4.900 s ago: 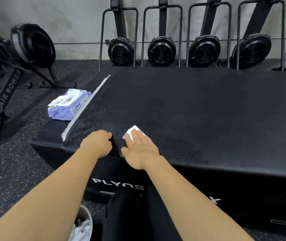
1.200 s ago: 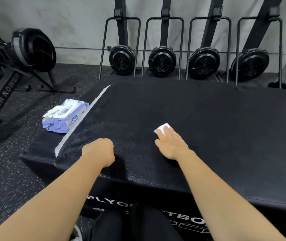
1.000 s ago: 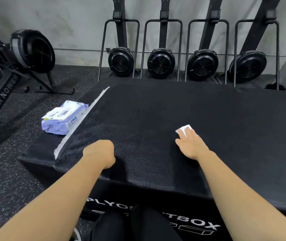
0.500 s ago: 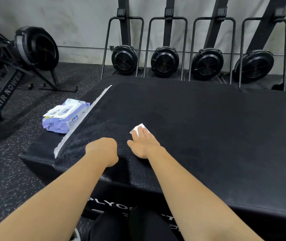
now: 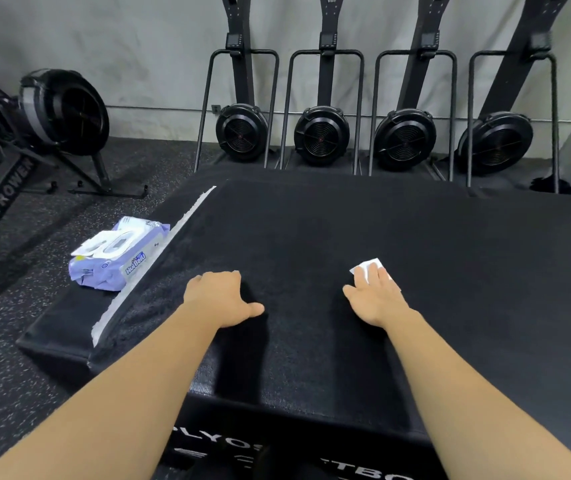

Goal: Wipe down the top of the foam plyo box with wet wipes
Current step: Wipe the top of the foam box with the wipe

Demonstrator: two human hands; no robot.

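The black foam plyo box [image 5: 346, 216] fills the middle of the view, its textured top facing me. My right hand [image 5: 376, 296] lies flat with straight fingers, pressing a small white wet wipe [image 5: 367, 265] onto the top right of centre; only the wipe's far corner shows beyond my fingertips. My left hand [image 5: 220, 294] rests on the top near the front left, fingers curled under, thumb pointing right, holding nothing. A purple and white pack of wet wipes [image 5: 117, 261] lies on a lower black ledge [image 5: 59, 323] by the box's left edge.
A white strip [image 5: 159, 251] runs along the box's left edge. Several upright rowing machines [image 5: 318, 133] stand against the wall behind the box. Another air rower [image 5: 62, 109] sits on the speckled floor at the left.
My right hand has slid to the right across the top with the wipe under it, after sweeping left before that. My left hand has stayed put, its thumb now sticking out.
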